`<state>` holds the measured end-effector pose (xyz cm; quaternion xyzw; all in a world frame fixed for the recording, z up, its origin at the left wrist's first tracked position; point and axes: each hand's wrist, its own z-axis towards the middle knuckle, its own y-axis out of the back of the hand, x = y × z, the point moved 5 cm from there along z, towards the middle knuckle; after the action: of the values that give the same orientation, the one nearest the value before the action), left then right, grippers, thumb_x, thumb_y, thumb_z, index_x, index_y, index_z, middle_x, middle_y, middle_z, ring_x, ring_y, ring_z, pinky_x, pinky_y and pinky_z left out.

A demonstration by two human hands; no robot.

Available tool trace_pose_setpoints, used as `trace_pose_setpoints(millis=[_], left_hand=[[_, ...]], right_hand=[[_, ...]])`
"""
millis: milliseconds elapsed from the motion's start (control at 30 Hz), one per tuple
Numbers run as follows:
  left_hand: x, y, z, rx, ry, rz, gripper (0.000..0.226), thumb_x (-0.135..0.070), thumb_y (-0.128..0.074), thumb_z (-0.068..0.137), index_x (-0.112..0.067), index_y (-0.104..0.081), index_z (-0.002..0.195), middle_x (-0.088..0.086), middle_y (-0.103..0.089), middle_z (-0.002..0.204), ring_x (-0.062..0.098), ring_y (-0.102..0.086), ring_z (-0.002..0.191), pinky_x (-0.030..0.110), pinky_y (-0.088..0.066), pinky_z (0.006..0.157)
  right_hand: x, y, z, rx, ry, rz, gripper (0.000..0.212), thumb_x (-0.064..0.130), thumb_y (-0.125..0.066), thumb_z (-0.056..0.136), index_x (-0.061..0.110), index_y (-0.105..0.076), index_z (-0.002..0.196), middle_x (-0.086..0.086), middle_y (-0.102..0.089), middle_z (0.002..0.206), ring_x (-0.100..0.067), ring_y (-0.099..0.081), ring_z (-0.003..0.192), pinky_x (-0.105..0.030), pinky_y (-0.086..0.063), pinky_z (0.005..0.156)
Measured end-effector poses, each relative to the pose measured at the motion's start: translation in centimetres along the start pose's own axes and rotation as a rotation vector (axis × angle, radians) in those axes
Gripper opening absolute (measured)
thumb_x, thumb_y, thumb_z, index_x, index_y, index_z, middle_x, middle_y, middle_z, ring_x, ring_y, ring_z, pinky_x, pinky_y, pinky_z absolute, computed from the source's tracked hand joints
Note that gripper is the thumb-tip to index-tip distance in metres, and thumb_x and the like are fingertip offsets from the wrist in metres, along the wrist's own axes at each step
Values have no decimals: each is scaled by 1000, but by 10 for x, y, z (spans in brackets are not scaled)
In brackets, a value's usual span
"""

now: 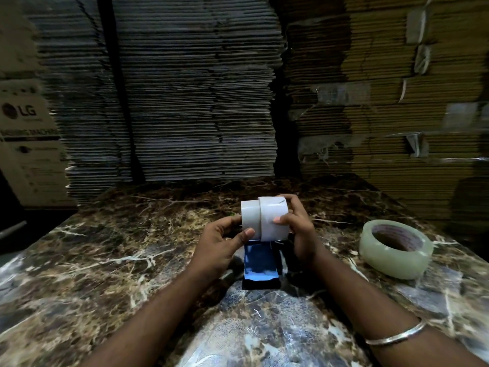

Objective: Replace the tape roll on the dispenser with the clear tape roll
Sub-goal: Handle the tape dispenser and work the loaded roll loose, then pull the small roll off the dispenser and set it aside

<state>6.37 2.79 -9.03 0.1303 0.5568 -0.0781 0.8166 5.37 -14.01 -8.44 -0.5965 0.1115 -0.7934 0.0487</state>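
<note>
A blue and black tape dispenser (260, 263) stands on the marble table (105, 260) in front of me. Just above it my right hand (299, 229) grips a wide white tape roll (274, 219), thumb on the front and fingers over the top. Pressed against that roll's left side is a narrower white cylinder (249, 215). My left hand (219, 242) holds this cylinder with thumb and fingers. I cannot tell whether it is the dispenser's hub or a second roll. The clear tape roll (389, 263) lies flat on the table to the right, apart from both hands.
Tall stacks of flattened cardboard (185, 88) rise along the table's far edge, and browner bundles (383, 102) fill the right. A printed carton (26, 144) stands at the far left. A thin metal bangle (397, 335) circles my right wrist.
</note>
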Motion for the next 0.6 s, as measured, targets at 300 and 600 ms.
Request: trace_pose_setpoints(millis=[300, 600], left_hand=[[1, 4, -2, -37, 13, 18, 38, -22, -77, 72, -16, -72, 109, -2, -78, 100, 15, -73, 97, 27, -59, 71], [10, 17, -2, -121, 128, 26, 33, -19, -52, 68, -17, -57, 101, 8, -59, 85, 21, -56, 72, 29, -46, 52]], right_hand=[[8, 24, 5, -213, 52, -80, 40, 19, -55, 63, 13, -59, 102, -6, -65, 91, -14, -63, 77, -28, -52, 60], [5, 57, 19, -405, -44, -1044, 104, 56, -71, 65, 25, -24, 152, -13, -47, 137, -33, -52, 121, -48, -50, 95]])
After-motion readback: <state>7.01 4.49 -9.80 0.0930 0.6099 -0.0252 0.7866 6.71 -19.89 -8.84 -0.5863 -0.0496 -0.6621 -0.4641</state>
